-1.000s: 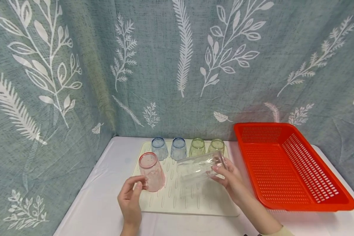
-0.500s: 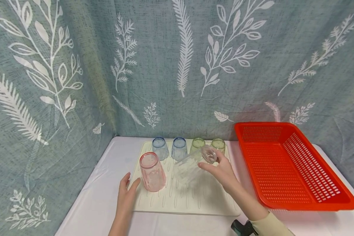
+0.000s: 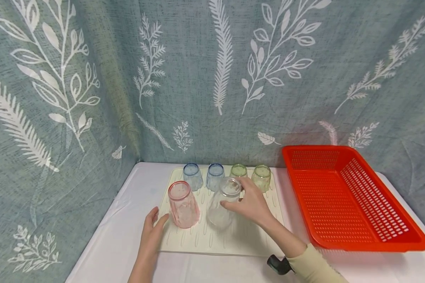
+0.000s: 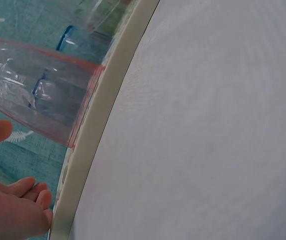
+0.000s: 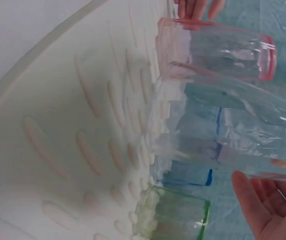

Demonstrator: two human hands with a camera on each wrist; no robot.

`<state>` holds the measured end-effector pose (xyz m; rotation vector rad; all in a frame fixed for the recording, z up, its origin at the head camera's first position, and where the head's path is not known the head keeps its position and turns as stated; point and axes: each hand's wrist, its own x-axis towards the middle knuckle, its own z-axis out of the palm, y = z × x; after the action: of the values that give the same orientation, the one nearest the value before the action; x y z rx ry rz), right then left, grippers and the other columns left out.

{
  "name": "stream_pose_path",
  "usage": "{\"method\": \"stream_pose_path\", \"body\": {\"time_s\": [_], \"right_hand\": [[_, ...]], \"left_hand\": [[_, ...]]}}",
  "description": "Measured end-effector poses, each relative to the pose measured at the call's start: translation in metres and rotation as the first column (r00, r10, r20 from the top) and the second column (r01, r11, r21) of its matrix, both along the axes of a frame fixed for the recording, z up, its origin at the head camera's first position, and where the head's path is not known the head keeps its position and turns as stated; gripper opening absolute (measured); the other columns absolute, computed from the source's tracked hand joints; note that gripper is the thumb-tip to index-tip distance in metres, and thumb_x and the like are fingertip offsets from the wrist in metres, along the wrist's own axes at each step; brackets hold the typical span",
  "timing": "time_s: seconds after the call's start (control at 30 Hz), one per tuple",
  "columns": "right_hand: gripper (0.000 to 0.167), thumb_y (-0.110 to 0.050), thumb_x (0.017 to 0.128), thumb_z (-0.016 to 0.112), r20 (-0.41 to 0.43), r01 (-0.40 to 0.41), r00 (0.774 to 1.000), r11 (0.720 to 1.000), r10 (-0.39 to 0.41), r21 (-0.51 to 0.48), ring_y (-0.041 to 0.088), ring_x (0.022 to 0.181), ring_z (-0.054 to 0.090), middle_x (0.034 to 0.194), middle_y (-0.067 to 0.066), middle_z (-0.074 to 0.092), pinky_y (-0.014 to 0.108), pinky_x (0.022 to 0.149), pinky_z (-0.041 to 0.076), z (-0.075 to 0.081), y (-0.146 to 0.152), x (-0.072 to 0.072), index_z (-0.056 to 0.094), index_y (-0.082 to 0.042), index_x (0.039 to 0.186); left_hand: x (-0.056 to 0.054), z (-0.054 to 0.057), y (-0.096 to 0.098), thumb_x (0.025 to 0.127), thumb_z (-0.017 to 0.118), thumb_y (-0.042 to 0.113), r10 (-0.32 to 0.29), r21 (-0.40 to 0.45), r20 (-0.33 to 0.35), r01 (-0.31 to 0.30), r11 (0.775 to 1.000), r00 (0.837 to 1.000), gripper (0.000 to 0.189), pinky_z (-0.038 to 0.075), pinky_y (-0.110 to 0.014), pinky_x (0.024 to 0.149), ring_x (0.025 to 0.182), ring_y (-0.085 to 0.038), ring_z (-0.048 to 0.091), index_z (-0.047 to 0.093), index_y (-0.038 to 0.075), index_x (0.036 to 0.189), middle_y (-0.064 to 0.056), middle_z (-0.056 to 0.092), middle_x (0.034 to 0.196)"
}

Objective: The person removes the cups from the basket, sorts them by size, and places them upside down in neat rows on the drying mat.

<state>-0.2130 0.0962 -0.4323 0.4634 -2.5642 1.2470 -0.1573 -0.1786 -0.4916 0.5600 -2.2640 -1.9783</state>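
My right hand (image 3: 249, 202) grips a clear glass (image 3: 222, 208) near its base. The glass is upside down, its mouth right at the cream drying mat (image 3: 194, 244), to the right of a pink-tinted glass (image 3: 184, 210). That pink glass stands inverted on the mat. Beside it on the left, my left hand (image 3: 151, 232) has its fingers spread and holds nothing; the left wrist view shows a gap between these fingers (image 4: 30, 192) and the pink glass (image 4: 37, 85). In the right wrist view the clear glass (image 5: 233, 125) overlaps the blue and green glasses behind it.
Two blue glasses (image 3: 192, 179) and two green glasses (image 3: 261, 180) stand inverted along the mat's back edge. A red perforated basket (image 3: 340, 247) sits on the right of the white-covered table (image 3: 124, 212). A patterned teal curtain (image 3: 198, 90) hangs behind and at the left.
My right hand has brought the clear glass left and turned it from lying sideways to upside down at the mat. My left hand has let go of the pink glass and drawn back left.
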Motion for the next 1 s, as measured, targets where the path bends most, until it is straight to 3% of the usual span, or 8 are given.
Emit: {"method": "stream_pose_path", "body": {"time_s": [0.27,0.6,1.0], "right_hand": [[0.068,-0.039,0.065,0.084,-0.032,-0.003,0.999,0.991,0.007,0.132,0.017,0.09,0.057,0.108,0.001,0.061,0.032,0.068,0.048,0.003,-0.01,0.003,0.061,-0.01,0.123],[0.066,-0.042,0.064,0.083,-0.008,0.005,1.0,0.983,-0.003,0.185,0.014,0.086,0.055,0.098,-0.004,0.057,0.031,0.065,0.047,0.003,-0.016,0.006,0.063,-0.011,0.118],[0.066,-0.044,0.064,0.083,-0.012,0.029,1.0,0.976,-0.027,0.215,0.016,0.089,0.057,0.105,-0.001,0.06,0.033,0.066,0.049,0.002,-0.013,0.004,0.064,-0.011,0.119]], "left_hand": [[0.0,-0.001,-0.003,0.099,0.055,0.023,-0.003,0.022,-0.021,0.003,1.0,1.0,0.074,0.012,-0.056,0.116,0.144,-0.044,0.011,0.012,-0.001,0.154,-0.029,0.013,0.156],[0.001,-0.002,-0.005,0.099,0.055,0.022,-0.004,0.044,-0.038,0.005,0.999,0.999,0.074,0.016,-0.055,0.116,0.143,-0.046,0.014,0.012,-0.003,0.153,-0.031,0.015,0.154],[0.001,-0.003,-0.006,0.099,0.055,0.022,-0.011,0.054,-0.041,0.013,0.998,0.999,0.074,0.015,-0.054,0.116,0.143,-0.045,0.013,0.012,-0.004,0.153,-0.031,0.015,0.154]]}}
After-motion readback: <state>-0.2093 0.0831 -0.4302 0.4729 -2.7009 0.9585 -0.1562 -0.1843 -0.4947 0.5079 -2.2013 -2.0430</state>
